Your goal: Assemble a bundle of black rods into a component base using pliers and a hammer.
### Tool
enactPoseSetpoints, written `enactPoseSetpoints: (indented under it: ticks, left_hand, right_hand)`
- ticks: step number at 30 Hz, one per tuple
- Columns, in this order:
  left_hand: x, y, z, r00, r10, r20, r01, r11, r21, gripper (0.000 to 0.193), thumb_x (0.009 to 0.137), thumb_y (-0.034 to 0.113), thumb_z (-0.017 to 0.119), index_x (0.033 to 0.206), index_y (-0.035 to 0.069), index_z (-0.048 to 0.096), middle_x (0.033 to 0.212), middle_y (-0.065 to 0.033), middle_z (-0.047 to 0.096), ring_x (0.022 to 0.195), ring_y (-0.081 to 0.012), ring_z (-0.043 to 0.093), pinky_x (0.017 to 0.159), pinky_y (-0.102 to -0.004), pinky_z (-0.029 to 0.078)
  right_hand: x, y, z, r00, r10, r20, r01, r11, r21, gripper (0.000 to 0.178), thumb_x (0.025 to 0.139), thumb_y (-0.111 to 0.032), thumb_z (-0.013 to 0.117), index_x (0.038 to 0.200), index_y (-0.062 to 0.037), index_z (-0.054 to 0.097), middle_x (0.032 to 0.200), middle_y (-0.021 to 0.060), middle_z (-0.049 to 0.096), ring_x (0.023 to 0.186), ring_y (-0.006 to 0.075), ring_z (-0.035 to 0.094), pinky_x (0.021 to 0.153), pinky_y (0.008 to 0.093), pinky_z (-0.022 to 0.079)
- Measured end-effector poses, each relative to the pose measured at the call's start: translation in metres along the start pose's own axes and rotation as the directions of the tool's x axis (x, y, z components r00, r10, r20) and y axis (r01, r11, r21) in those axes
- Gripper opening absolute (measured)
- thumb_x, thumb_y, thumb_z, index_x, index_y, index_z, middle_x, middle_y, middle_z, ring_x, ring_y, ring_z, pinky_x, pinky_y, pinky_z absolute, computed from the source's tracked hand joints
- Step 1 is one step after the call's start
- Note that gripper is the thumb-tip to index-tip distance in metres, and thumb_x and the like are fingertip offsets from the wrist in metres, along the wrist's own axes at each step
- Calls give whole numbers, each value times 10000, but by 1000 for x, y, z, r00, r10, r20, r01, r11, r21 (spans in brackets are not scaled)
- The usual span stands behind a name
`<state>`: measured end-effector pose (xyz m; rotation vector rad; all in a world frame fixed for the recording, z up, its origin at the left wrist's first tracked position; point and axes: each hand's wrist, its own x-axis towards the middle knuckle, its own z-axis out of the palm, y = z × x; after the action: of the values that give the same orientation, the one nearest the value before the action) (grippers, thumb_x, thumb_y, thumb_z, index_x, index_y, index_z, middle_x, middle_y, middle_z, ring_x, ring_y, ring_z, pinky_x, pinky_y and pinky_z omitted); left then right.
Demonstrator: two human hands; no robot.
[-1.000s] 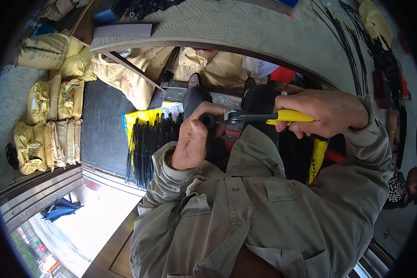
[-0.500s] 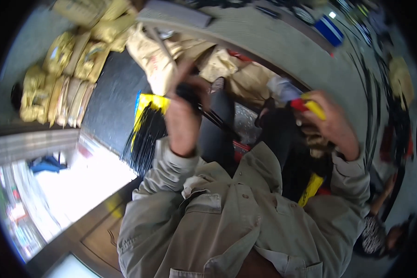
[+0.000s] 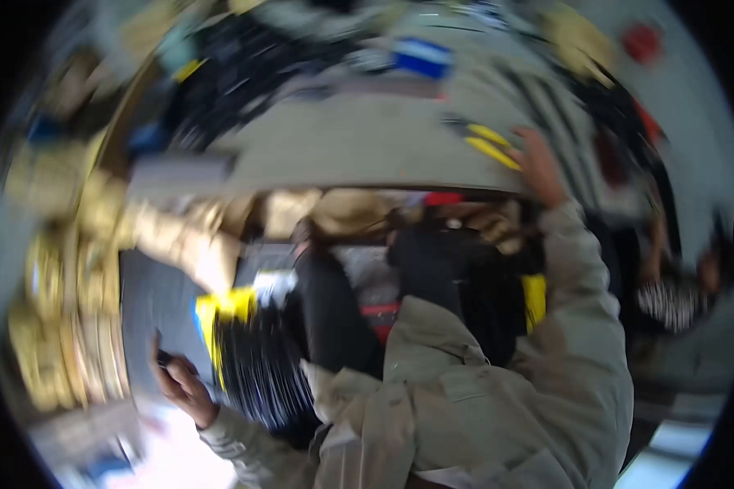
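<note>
There was one left hand (image 3: 185,385), one right hand (image 3: 540,169), two dark trouser legs (image 3: 333,314), one pair of yellow-handled pliers (image 3: 493,153), one blue-and-white box (image 3: 422,58), one desk (image 3: 334,148) and one co-worker (image 3: 673,306); the sacks (image 3: 45,273) were too blurred to count.

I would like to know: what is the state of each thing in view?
Pliers: handles spread, jaws blurred.
Right hand: at the pliers' handles, grip unclear.
Left hand: closed around a dark item.
Black strips: gathered in a bundle.
Sacks: stacked, sealing unclear.
Blue box: on the worktop, lid unclear.
</note>
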<state>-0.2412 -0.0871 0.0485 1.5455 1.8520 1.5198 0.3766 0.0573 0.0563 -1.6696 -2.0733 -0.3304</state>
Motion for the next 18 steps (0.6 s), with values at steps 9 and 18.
enactPoseSetpoints:
  ticks: [9,18]
  left_hand:
    - [-45,-178,102,897,-330,294,92,790,606,684,805,342,592,1360,98,277,1046,-218,555,911,-357,548,755,-422,431]
    - [-80,-59,212,783,108,612,-280,941,193,630,759,329,637,1271,54,396,1208,-220,467,1081,-419,437,909,-489,318]
  right_hand:
    - [-80,126,-51,831,492,-259,-548,644,-534,680,738,-490,614,1209,-39,422,1142,190,479,1105,362,428,908,474,337]
    - [-62,143,-32,705,692,-153,-700,646,-305,550,771,-365,584,1186,-37,430,1108,213,519,1045,382,486,831,445,420]
